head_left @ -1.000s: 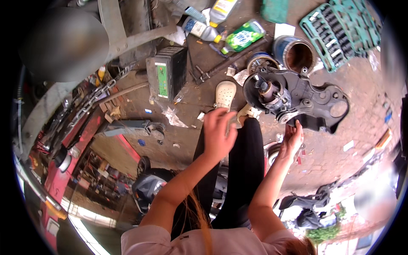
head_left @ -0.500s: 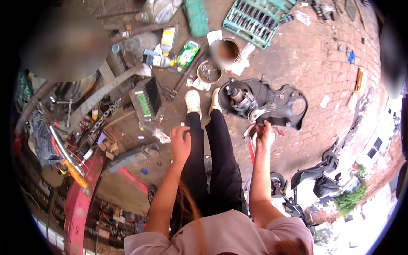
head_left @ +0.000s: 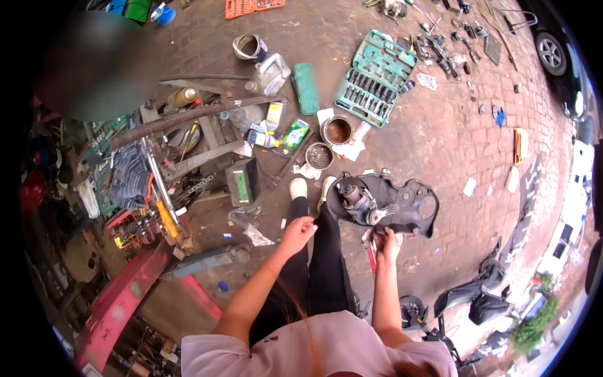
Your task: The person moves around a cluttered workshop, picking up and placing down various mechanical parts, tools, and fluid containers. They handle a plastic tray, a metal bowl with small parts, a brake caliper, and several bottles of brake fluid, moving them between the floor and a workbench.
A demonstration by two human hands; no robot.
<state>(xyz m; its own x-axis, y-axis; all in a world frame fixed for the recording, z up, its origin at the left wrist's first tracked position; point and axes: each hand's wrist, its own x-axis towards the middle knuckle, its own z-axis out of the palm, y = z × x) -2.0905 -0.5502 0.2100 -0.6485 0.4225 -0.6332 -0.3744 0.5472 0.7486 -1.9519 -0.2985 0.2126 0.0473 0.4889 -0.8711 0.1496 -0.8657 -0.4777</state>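
My left hand (head_left: 298, 236) is over my thighs, its fingers drawn together in a pinch; anything between them is too small to make out. My right hand (head_left: 389, 245) is curled closed beside the near edge of a black moulded plastic cover (head_left: 411, 210). Something dark shows at its fingers, but its kind is unclear. A greasy metal part with a round body and a lighter arm (head_left: 361, 204) lies in the cover. Just left of the right hand, a red strip-like thing (head_left: 371, 254) shows on the ground.
Beyond my shoes stand a tin of small metal parts (head_left: 319, 156) and a tin of brown liquid (head_left: 339, 130). An open green socket set (head_left: 370, 88) lies farther off. Bottles (head_left: 274, 117), a black-and-green box (head_left: 242, 182) and a red metal beam (head_left: 122, 305) are leftward.
The view has shifted, showing more ground ahead. My left hand has moved inward to the right and its fingers have closed together. My right hand remains by the cover's near edge.
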